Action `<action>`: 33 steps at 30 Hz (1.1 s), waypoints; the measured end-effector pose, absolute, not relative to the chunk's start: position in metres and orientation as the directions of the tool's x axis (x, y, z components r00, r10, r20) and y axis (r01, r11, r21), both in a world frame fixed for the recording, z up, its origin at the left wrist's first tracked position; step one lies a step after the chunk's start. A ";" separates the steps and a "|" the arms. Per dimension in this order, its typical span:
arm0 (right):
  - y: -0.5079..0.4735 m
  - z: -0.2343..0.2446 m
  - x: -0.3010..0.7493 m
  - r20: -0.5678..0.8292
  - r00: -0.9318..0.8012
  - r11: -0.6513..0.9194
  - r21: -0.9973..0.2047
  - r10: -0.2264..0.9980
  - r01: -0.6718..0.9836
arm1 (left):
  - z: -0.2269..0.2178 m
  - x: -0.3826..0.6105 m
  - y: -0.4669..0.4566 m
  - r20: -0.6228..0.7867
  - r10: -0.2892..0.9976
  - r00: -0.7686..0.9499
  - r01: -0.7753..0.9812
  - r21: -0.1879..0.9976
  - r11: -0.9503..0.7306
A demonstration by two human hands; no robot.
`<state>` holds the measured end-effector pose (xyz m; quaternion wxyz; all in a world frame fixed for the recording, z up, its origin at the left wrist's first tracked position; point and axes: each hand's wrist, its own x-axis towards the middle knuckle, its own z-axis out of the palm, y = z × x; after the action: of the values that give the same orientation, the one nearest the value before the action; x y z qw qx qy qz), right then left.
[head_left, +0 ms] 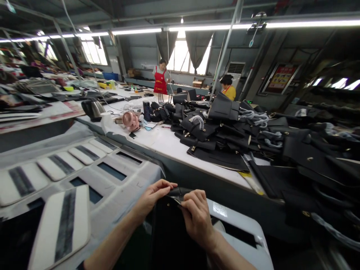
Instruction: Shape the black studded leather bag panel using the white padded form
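A smooth black leather-like piece [170, 232] sits at six o'clock, below and between two near but separate hands: the left hand [153, 197] pinches its top edge, the right hand [198, 213] grips it. The red cloth apron [160, 84] at twelve and framed red-and-yellow wall sign [281, 77] at two bear illegibly small lettering.

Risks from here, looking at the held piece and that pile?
1. The left hand and right hand hold the black piece only along its top edge, so it might slip or crease; its lower part is too dark to judge support.
2. The black bags lie in a loose, uneven heap near the front edge of the white table; some could slide off if bumped.
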<state>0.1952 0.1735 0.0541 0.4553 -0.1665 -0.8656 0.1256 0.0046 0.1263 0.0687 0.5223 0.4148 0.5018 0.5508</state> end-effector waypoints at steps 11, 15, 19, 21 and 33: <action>0.171 0.064 0.191 0.646 -0.558 0.853 -0.421 0.521 0.309 | 0.082 -0.010 0.140 -0.134 0.981 0.137 0.085 0.989 0.124; 0.170 0.069 0.181 0.666 -0.484 0.823 -0.479 0.568 0.306 | 0.087 -0.005 0.141 -0.153 0.980 0.124 0.073 0.987 0.145; 0.167 0.071 0.175 0.746 -0.406 0.847 -0.500 0.528 0.181 | 0.088 -0.002 0.138 -0.175 0.977 0.118 0.041 0.984 0.171; 0.165 0.070 0.176 0.797 -0.414 0.894 -0.435 0.439 0.111 | 0.088 -0.001 0.137 -0.168 0.977 0.130 0.072 0.985 0.159; 0.164 0.047 0.193 0.927 -0.374 0.983 0.088 -0.022 0.160 | 0.101 0.011 0.134 -0.041 0.980 0.195 0.289 0.957 -0.017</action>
<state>0.1930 0.1640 0.0468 0.5578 -0.0420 -0.8249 -0.0815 0.0114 0.1340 0.1007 0.4718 0.6121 0.5184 0.3661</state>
